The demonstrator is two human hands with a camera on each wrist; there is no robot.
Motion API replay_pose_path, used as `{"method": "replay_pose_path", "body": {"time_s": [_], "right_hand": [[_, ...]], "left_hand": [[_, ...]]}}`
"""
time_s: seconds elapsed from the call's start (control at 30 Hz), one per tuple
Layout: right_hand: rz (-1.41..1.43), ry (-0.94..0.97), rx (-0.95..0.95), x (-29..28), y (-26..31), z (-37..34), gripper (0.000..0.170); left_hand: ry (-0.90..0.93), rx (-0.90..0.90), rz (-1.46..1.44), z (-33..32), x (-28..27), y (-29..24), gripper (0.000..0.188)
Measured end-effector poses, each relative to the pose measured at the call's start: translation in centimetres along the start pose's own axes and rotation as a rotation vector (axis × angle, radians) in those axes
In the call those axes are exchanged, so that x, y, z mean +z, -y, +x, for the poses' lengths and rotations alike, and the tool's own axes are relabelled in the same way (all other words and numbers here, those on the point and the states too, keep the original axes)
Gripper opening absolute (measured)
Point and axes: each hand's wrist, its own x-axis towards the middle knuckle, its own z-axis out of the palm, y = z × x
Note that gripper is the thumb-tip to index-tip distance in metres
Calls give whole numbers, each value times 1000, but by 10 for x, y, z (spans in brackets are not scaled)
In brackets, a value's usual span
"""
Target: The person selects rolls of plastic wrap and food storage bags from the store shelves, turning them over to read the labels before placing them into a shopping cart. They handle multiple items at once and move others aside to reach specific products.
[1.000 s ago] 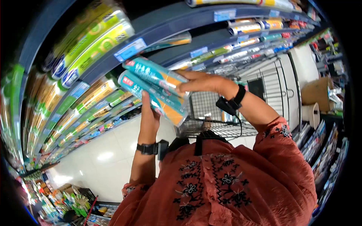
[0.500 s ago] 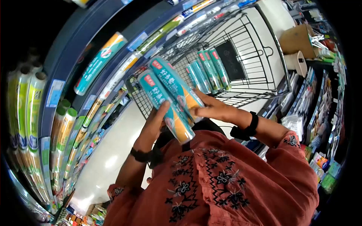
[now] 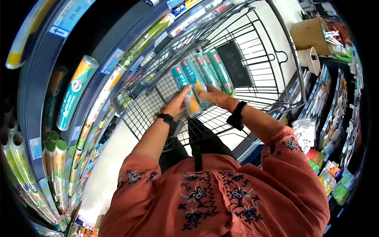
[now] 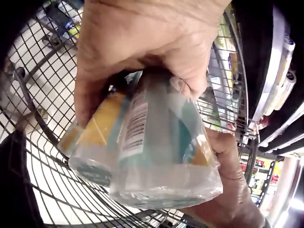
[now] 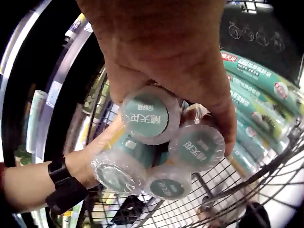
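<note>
Teal rolls (image 3: 193, 94) are gripped between both hands (image 3: 175, 105) (image 3: 218, 97), forearms (image 3: 148, 138) extended forward, angled inward.

L arm (image 3: 149, 134) & R arm (image 3: 257, 121) fwd, angled inwd; L hand (image 3: 176, 104) & R hand (image 3: 218, 97) near e/o, both gripping.

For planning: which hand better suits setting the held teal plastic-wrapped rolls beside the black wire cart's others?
Probably the right hand: nearer the other rolls than the left hand; both grip.

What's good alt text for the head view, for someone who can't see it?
A person's left hand and right hand hold teal-and-orange wrapped rolls at a wire shopping cart containing more teal packs. Stocked shelves line both sides.
</note>
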Motion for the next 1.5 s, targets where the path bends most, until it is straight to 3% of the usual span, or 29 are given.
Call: {"method": "replay_pose_path", "body": {"time_s": [0.07,0.1,0.13,0.2,0.23,0.27,0.3,0.37,0.4,0.53,0.63,0.77,0.83,0.9,1.0,1.07,1.13,1.17,1.27,1.3,1.33,1.4,1.43,1.47,1.5], "right_hand": [[-26,38,-27,-16,8,-1,123],[-20,-96,18,-22,-24,28,120],[-94,-83,-4,-31,-39,43,115],[-241,-58,-48,-52,-65,69,105],[-229,-20,-86,-62,-105,100,107],[-321,-31,-21,-63,-98,99,107],[-410,-42,45,-60,-87,91,107],[-646,-62,121,-53,-86,89,103],[-639,-60,130,-52,-89,92,104],[-657,-62,163,-52,-87,99,102],[-712,-73,132,-51,-73,97,95],[-683,-132,77,-54,-72,100,92],[-631,-90,69,-51,-49,79,91],[-589,-101,14,-48,-46,75,88],[-506,-152,-135,-79,-132,150,74],[-618,-305,-203,-65,-85,110,53],[-567,-287,-94,-56,-46,88,48],[-543,-272,-198,-56,-42,87,46],[-218,-206,-228,-24,17,60,46],[-160,-118,-480,-17,29,63,33],[-101,-127,-552,1,55,51,31],[21,-145,-696,52,133,3,26],[-33,-139,-781,67,161,-6,26],[-88,-133,-865,80,186,-11,26],[-160,-163,-930,94,211,-16,29]], "left_hand": [[2,-23,21,26,6,2,77],[-10,16,49,29,16,-2,80],[-23,53,77,33,23,-5,83],[-48,-43,142,49,25,3,95],[-35,-78,138,49,30,4,97],[-23,-108,138,51,35,3,99],[-121,44,41,66,42,27,96],[-174,-83,181,87,37,43,101],[-199,-145,252,89,38,41,104],[-262,-75,386,98,43,41,102],[-243,81,484,119,33,47,95],[-294,105,457,126,29,50,87],[-309,29,535,117,36,49,87],[-271,13,555,107,36,42,89],[31,206,415,62,41,7,105],[19,352,405,94,41,32,82],[-37,379,530,78,46,14,67],[-75,377,562,63,48,3,65],[-163,407,599,1,41,-33,58],[-167,441,568,-17,32,-40,56],[-169,474,539,-40,21,-48,54],[-298,676,482,-143,3,-88,47],[-556,915,542,-177,-13,-96,37],[-656,811,482,-240,-16,-123,36],[-809,993,483,-262,-43,-131,33]]}}
